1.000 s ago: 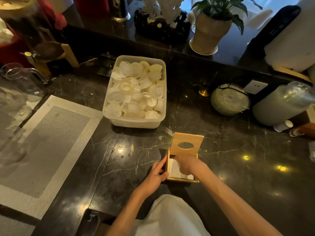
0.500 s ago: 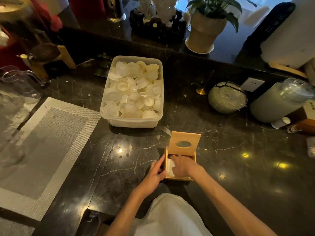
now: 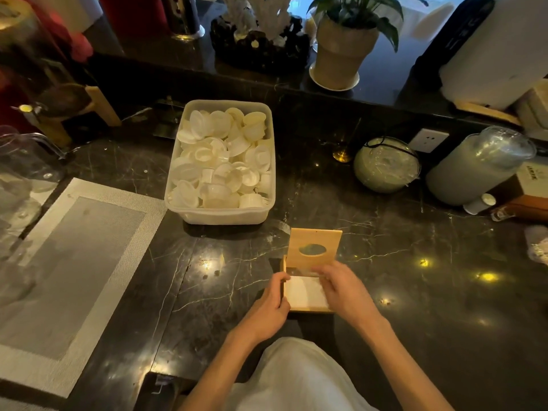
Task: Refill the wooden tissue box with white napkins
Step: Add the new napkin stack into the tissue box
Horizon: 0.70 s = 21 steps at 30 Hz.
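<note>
The wooden box (image 3: 314, 241) stands open on the counter (image 3: 415, 292), white napkins (image 3: 304, 290) inside. The left hand (image 3: 267, 307) clamps its fingers on the box's left wall. The right hand (image 3: 345, 292) lies over its right side, fingers blurred; their state cannot be told.
</note>
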### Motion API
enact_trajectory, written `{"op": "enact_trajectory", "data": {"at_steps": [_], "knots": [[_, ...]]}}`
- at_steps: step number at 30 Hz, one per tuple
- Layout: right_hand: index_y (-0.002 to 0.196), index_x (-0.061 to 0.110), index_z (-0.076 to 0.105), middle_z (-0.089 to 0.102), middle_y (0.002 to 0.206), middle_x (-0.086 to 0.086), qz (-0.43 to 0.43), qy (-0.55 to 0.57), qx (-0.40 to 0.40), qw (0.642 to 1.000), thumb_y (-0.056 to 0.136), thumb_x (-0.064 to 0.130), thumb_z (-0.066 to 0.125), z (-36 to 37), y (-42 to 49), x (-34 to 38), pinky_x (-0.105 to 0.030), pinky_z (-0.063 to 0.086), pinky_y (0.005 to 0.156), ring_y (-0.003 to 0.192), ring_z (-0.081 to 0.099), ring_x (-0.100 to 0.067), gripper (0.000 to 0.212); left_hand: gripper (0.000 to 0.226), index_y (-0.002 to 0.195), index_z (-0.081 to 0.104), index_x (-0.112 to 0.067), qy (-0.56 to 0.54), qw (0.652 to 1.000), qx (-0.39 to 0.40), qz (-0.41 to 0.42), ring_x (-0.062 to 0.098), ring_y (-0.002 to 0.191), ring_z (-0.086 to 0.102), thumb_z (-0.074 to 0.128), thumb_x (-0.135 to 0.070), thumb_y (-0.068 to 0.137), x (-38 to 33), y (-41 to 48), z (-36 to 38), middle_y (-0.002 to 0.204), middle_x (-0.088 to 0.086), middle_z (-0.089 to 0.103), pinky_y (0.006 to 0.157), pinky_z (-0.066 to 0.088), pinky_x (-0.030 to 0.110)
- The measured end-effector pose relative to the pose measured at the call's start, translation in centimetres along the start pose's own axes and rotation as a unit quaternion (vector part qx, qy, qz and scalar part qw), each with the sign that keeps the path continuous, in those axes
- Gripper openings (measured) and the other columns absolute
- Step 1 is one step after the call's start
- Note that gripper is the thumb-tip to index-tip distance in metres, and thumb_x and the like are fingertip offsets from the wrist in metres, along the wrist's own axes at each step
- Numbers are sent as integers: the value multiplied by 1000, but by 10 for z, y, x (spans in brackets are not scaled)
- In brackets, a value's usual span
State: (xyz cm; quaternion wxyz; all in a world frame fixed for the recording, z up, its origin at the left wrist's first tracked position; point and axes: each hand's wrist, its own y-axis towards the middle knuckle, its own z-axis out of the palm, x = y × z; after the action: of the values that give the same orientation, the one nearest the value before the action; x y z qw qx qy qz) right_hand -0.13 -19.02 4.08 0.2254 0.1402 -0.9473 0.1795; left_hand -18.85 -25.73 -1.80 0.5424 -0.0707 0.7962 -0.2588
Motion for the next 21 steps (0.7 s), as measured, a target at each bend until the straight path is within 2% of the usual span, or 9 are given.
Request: {"op": "enact_trajectory", "data": {"at_steps": [1,2,3,5,7,11,15,17,21], "knots": [[127,29,61,57,130,5,7,-30,-29,999,98,20,52,-4,-2,-5,-28,46,96,123,49,-16,31,43,131,18,-54,44,999,3,-1,14,114,50,36,-31,100,-4,2,0,150,-4,32,87,45,30],[128,29,60,53,134,2,21,-59,-24,998,99,23,52,-8,-3,-11,-31,46,98,127,46,-19,31,44,134,17,-52,81,997,9,-3,16,113,49,34,-30,99,-9,5,0,151,-2,30,84,43,29],[132,30,57,48,142,-2,43,-80,14,996,99,25,52,-12,-1,-15,-36,45,104,133,40,-24,34,48,138,14,-50,111,994,18,-9,20,116,49,32,-31,99,-14,10,-1,154,0,28,86,42,30],[142,36,47,31,157,-6,84,-82,114,986,99,28,52,-15,5,-21,-47,35,115,144,28,-30,43,55,148,10,-44,175,983,42,-35,30,131,44,31,-32,98,-25,21,-4,160,3,22,100,41,40],[145,40,39,23,161,-4,99,-84,173,976,97,29,56,-14,13,-21,-49,31,116,146,27,-31,52,59,153,14,-35,254,961,80,-69,34,138,39,34,-33,98,-33,35,-11,161,8,22,110,37,47],[147,33,38,36,155,-2,108,-119,229,960,88,33,69,-8,32,-17,-43,41,107,137,42,-27,66,53,141,42,-18,349,921,137,-103,27,124,53,54,-38,94,-51,59,-24,142,9,51,100,46,42],[143,24,44,55,140,-5,126,-140,263,946,85,29,72,2,40,-17,-38,49,96,123,55,-26,65,53,133,54,-15,384,901,158,-127,24,114,58,66,-40,87,-60,71,-25,132,6,60,91,48,36],[142,23,46,57,139,-5,130,-139,256,948,85,38,69,5,41,-18,-38,49,95,121,56,-26,63,50,130,56,-15,385,903,142,-128,23,112,59,67,-38,87,-58,72,-22,128,5,61,86,47,33],[140,22,49,56,140,-4,155,-107,262,947,85,65,57,8,44,-18,-38,46,100,124,54,-25,71,42,124,58,-15,391,909,98,-104,22,108,61,64,-39,90,-50,68,-16,123,5,63,77,45,30]]}}
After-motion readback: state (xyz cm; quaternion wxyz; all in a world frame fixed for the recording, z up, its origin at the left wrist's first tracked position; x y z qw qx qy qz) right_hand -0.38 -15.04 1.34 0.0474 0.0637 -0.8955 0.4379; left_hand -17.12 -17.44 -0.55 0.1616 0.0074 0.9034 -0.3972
